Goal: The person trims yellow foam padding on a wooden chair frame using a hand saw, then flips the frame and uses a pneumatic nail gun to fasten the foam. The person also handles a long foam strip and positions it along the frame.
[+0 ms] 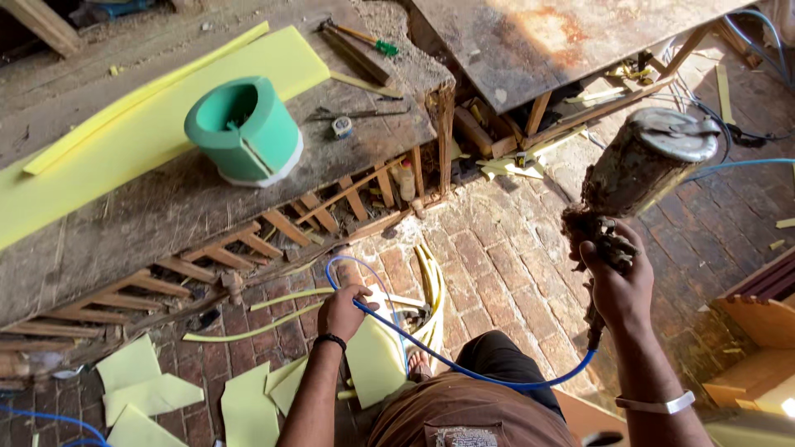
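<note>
- Spray gun (633,178) is gripped by the right hand (617,281), long axis tilted, cup pointing up-right.
- Blue hose (431,352) is pinched in the closed left hand (344,310) over the brick floor (505,265).

spray gun (638,165) - crusted metal | hose (464,364) - smooth plastic | workbench (166,207) - rough wood

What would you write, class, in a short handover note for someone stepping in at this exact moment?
Right hand: gripping a grimy spray gun, held up over the brick floor.
Left hand: closed on the blue hose that runs to the gun.
Green foam ring stands on the yellow foam sheet on the workbench.
Done: hose gathered.
Left: no spraying visible yet.
</note>
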`<action>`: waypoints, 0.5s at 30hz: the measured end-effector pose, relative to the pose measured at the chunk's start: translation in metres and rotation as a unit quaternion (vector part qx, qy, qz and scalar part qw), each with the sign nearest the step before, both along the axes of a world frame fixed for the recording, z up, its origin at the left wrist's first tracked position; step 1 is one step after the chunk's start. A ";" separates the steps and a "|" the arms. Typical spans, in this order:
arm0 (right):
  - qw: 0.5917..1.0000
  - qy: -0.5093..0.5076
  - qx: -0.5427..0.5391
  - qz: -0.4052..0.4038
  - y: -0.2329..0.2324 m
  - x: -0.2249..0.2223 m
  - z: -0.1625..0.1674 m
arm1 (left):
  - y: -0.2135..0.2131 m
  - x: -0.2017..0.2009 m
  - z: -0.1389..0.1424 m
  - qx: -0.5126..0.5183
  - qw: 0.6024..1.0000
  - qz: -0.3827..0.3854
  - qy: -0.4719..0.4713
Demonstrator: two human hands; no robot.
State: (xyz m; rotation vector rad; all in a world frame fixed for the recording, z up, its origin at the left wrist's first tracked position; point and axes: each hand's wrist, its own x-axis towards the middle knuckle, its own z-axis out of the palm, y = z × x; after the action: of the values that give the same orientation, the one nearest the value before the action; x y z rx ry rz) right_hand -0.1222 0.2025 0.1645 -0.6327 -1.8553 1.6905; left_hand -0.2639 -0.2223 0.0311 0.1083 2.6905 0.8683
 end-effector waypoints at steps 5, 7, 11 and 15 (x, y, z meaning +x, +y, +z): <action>0.999 -0.036 0.021 -0.004 0.065 -0.089 -0.031 | 0.054 -0.083 -0.027 0.007 0.999 -0.023 -0.033; 0.998 -0.050 0.036 -0.001 0.102 -0.136 -0.043 | 0.080 -0.118 -0.040 -0.014 0.998 -0.027 -0.059; 0.997 -0.030 0.067 0.032 0.168 -0.253 -0.060 | 0.127 -0.190 -0.054 -0.071 0.979 -0.078 -0.174; 0.994 -0.095 -0.007 0.057 0.210 -0.368 -0.058 | 0.176 -0.237 -0.047 -0.116 0.962 -0.060 -0.239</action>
State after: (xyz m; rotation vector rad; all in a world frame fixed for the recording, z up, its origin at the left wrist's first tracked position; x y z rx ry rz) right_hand -0.4898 0.4120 0.1068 -0.7285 -2.0474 1.7697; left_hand -0.5008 -0.0458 -0.0158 0.0063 2.2796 0.4629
